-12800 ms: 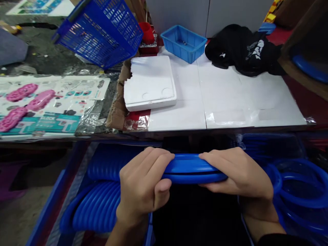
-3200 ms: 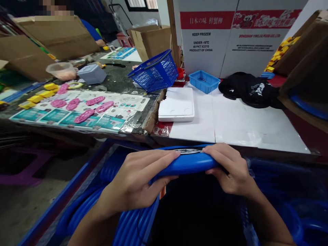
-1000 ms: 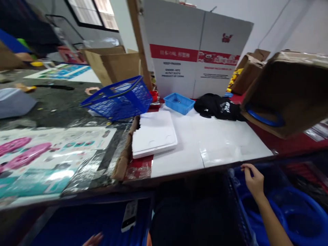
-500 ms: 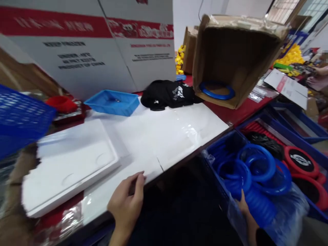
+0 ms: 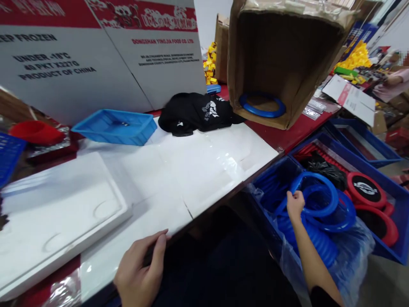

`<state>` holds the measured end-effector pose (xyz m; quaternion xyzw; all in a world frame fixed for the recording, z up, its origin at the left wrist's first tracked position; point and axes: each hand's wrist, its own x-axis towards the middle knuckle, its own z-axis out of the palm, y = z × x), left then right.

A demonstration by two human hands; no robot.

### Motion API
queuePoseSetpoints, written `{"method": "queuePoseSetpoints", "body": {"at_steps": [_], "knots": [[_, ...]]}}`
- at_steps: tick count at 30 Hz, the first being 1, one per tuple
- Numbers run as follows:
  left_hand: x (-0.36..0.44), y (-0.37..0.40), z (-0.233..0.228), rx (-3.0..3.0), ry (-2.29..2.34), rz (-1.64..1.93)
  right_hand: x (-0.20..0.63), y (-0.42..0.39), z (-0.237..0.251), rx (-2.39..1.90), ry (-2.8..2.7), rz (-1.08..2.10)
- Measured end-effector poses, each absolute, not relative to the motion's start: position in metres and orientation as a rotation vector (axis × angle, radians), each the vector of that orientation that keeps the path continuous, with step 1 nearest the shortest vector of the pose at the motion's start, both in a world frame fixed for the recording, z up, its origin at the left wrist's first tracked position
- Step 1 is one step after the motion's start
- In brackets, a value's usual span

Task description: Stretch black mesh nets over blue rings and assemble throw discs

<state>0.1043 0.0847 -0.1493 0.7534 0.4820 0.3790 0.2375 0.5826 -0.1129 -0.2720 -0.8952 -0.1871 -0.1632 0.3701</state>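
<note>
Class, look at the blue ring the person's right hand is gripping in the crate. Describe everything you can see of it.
The blue ring is a smooth, glossy hoop, plastic by its look, with an open centre. It sits tilted on top of a heap of like blue rings inside a plastic-lined blue crate beside the table. The right hand grips its near left rim, fingers curled over the edge. It looks whole and undamaged.
</note>
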Motion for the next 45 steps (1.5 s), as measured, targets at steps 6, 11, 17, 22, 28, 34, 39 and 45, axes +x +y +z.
{"method": "queuePoseSetpoints", "body": {"at_steps": [6,11,17,22,28,34,39,45], "knots": [[0.1,0.084,-0.145,1.997,1.331,1.001,0.535,-0.07,-0.163,-1.983,-0.573,-0.843],[0.112,0.094,-0.128,1.598,1.231,1.022,0.431,-0.018,-0.105,-1.604,-1.91,-0.672],[0.135,0.098,-0.121,1.509,1.116,1.029,0.364,0.021,-0.1,-1.112,-2.53,-0.588],[0.138,0.089,-0.121,2.242,1.292,0.887,0.368,0.03,-0.083,-0.911,-2.683,-0.478],[0.129,0.09,-0.123,2.441,1.332,0.779,0.438,0.133,-0.043,-1.099,-2.365,0.144],[0.12,0.091,-0.125,2.457,1.42,0.716,0.534,0.286,-0.043,-2.29,-1.523,-0.092],[0.121,0.107,-0.121,2.485,1.488,0.586,0.57,0.305,-0.069,-2.272,-1.295,-0.051],[0.151,0.157,-0.096,2.733,1.406,0.382,0.578,0.306,-0.098,-2.203,-1.358,0.014]]}}
